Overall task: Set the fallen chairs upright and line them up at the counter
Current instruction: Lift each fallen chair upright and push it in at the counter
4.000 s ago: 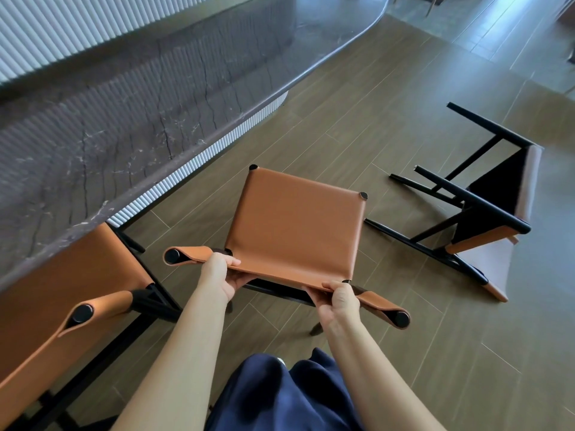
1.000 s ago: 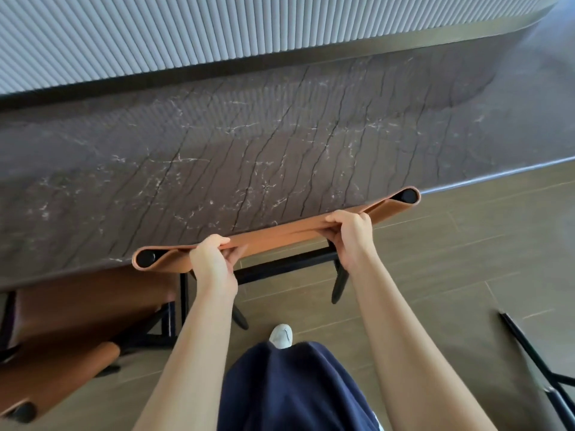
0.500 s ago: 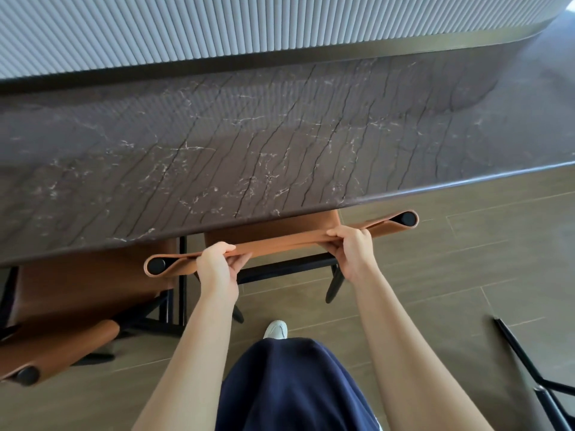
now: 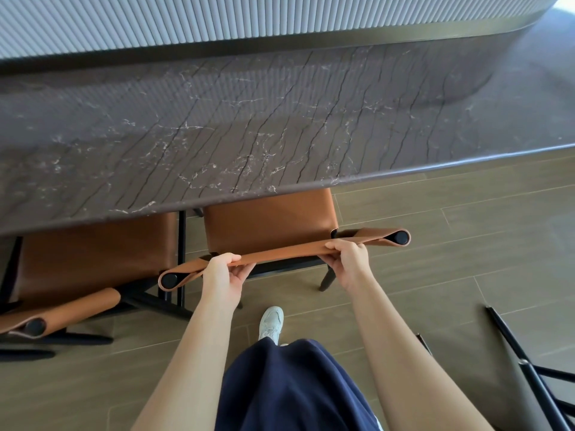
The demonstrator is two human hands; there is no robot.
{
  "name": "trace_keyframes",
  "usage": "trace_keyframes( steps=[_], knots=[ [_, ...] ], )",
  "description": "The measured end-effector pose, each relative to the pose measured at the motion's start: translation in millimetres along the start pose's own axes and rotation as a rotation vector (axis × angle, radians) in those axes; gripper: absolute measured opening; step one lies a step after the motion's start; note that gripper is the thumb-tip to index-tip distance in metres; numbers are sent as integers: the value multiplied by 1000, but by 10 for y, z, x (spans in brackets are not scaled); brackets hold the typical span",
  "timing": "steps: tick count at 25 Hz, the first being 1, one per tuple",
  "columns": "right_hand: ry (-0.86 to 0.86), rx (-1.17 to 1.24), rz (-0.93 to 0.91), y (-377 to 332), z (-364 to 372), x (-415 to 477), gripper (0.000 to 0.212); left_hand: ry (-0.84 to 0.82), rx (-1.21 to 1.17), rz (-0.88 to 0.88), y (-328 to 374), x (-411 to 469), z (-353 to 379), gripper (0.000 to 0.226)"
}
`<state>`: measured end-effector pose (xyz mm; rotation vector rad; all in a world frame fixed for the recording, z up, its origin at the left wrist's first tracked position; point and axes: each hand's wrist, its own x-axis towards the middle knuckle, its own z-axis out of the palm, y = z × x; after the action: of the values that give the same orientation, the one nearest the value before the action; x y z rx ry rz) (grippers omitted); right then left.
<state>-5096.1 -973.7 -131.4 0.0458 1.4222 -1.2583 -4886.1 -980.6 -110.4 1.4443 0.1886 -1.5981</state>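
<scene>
An upright chair (image 4: pixel 267 222) with a tan leather seat and black frame stands part way under the dark marble counter (image 4: pixel 249 126). My left hand (image 4: pixel 222 275) grips the left part of its leather backrest top, and my right hand (image 4: pixel 348 259) grips the right part. A second upright tan chair (image 4: pixel 93 253) stands to its left, also tucked under the counter edge. At the lower right edge, black legs of a fallen chair (image 4: pixel 529 368) lie on the floor; most of it is out of view.
The floor is brown wood-look tile (image 4: pixel 451 244). A white ribbed wall (image 4: pixel 217 17) rises behind the counter. My shoe (image 4: pixel 272 321) and dark blue clothing (image 4: pixel 289 387) are below the held chair.
The chair I hold has turned to face the counter and its seat now sits under the counter edge. Over the last second more of the seat and floor came into view.
</scene>
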Motion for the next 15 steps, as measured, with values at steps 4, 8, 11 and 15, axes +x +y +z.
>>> trace_keyframes(
  steps=[4, 8, 11, 15],
  knots=[
    [0, 3, 9, -3, -23, 12, 22, -61, 25, -20, 27, -6, -71, 15],
    [-10, -8, 21, 3, -30, 4, 21, -68, 66, -44, 32, -13, -119, 17],
    [-20, -27, 30, 11, -53, -27, 16, -91, 107, -66, 36, -73, -184, 19],
    [-29, -70, 54, 31, -108, -124, 10, -132, 157, -45, 62, -170, -263, 36]
  ],
)
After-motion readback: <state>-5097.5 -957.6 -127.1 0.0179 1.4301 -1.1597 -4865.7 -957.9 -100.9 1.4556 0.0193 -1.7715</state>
